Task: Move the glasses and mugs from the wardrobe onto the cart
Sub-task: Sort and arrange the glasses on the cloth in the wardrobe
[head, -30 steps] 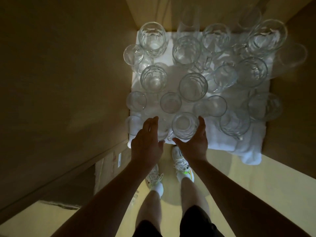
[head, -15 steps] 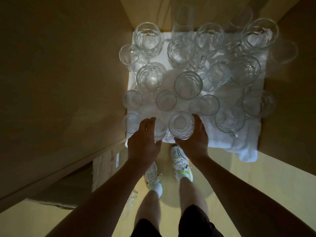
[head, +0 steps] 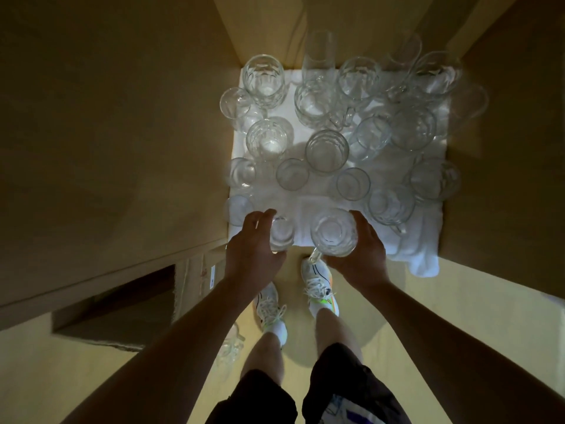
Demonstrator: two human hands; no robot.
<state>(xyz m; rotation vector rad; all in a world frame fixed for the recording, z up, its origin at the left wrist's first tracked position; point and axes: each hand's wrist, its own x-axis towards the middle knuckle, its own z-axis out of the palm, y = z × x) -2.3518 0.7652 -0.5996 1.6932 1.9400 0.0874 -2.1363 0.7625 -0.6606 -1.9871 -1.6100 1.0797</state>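
Several clear glasses and mugs stand on a white cloth (head: 382, 160) inside the wardrobe. My right hand (head: 356, 255) grips a clear glass mug (head: 334, 233) at the front edge of the shelf, its handle pointing down towards my shoe. My left hand (head: 253, 252) wraps round a small clear glass (head: 281, 237) just left of the mug. Both pieces sit at or slightly past the cloth's front edge. The cart is out of sight.
Wooden wardrobe walls (head: 137, 133) close in on both sides of the shelf. A lower dark opening (head: 128, 304) lies at left. My legs and white shoes (head: 318, 286) stand on the pale floor below. A glass (head: 227, 347) shows faintly near my left leg.
Both hands have closed round their pieces and drawn them towards me, to the shelf's front edge. The mug now overhangs the cloth's edge.
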